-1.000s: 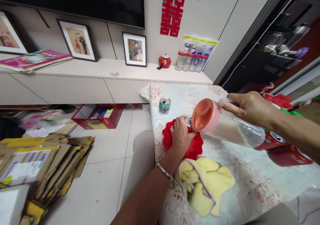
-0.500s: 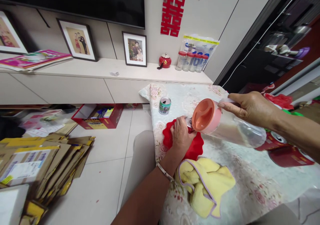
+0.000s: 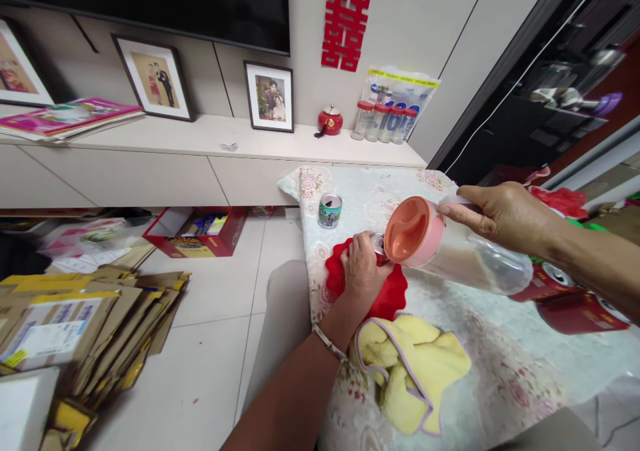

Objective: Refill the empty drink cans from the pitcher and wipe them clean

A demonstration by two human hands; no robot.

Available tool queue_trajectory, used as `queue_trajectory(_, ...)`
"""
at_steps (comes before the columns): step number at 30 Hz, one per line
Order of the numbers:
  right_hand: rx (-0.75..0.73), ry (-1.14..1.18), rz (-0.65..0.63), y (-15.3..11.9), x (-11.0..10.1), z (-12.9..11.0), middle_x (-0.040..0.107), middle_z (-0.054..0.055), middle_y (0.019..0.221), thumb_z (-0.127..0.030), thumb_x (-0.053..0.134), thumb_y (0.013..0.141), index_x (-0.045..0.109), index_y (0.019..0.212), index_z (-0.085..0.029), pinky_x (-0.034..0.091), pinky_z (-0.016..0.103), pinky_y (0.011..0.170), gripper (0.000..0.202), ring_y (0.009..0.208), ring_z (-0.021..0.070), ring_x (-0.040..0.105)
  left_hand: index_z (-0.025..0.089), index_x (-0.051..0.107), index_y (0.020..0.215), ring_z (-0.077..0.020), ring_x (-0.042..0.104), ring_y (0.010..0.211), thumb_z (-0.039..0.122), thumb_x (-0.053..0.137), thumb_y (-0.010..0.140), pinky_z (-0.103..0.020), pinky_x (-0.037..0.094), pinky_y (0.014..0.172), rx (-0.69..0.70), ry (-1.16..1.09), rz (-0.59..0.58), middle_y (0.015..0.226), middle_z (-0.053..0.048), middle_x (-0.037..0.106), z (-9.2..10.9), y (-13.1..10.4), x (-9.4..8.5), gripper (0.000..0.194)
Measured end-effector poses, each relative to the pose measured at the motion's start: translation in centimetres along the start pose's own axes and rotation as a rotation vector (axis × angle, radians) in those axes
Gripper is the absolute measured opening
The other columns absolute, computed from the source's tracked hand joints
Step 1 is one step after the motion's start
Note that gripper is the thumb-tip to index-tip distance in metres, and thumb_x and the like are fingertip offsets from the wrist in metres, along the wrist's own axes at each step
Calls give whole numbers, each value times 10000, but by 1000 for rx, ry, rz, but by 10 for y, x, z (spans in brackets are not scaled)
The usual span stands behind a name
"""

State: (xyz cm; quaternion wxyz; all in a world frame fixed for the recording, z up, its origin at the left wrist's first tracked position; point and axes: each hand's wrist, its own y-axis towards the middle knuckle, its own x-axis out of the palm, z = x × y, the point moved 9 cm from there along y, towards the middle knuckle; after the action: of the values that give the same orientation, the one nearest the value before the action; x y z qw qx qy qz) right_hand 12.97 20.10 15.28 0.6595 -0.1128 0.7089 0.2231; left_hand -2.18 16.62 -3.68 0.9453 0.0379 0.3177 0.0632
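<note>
Pitcher (image 3: 457, 257): one (tilted), right grip (image 3: 507, 217) clasping it | left grip (image 3: 364, 267) around one red can (image 3: 379, 245)

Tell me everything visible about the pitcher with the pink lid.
The pitcher looks like clear plastic, with a pink-orange lid and a pale handle. It holds cloudy, pale contents. It is tipped well over above the tablecloth, lid beside the small red can in the left hand; whether they touch is unclear. The right hand grips the handle.
</note>
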Motion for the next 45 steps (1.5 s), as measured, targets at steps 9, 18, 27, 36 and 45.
queue_trajectory(9,5,-13,7,0,0,2,348,-48,470,-989,221,823,406,612,-252,277,294,483,789,452,118,294,274,446,1319,-289,545,1397,255,754,835,-440,417,1121,3,-11,1,1403,-110,623,1,0,-1,574)
queue_trajectory(18,-3,-15,8,0,-1,-1,330,-51,472,-998,228,814,398,606,-253,272,298,485,792,460,115,278,278,442,1312,-284,537,1410,237,739,837,-431,416,1121,1,-14,1,1412,-104,616,2,-1,-2,562)
queue_trajectory(27,-11,-23,19,0,-2,-1,328,-54,463,-999,218,813,398,602,-252,266,293,475,797,450,112,275,249,440,1318,-298,539,1405,247,746,835,-456,423,1122,7,-6,-3,1406,-118,622,2,0,-1,572)
queue_trajectory(36,-11,-36,6,-1,0,1,363,-46,466,-987,215,828,429,620,-249,279,297,483,796,448,116,304,238,443,1318,-301,540,1405,221,743,829,-456,421,1118,11,-15,-6,1406,-125,621,2,-1,-1,575)
queue_trajectory(45,-15,-37,20,0,-2,1,342,-52,445,-994,212,820,400,599,-253,270,291,463,795,426,111,288,254,445,1318,-296,535,1413,221,746,828,-456,416,1128,0,-19,-23,1414,-116,619,3,0,-2,576)
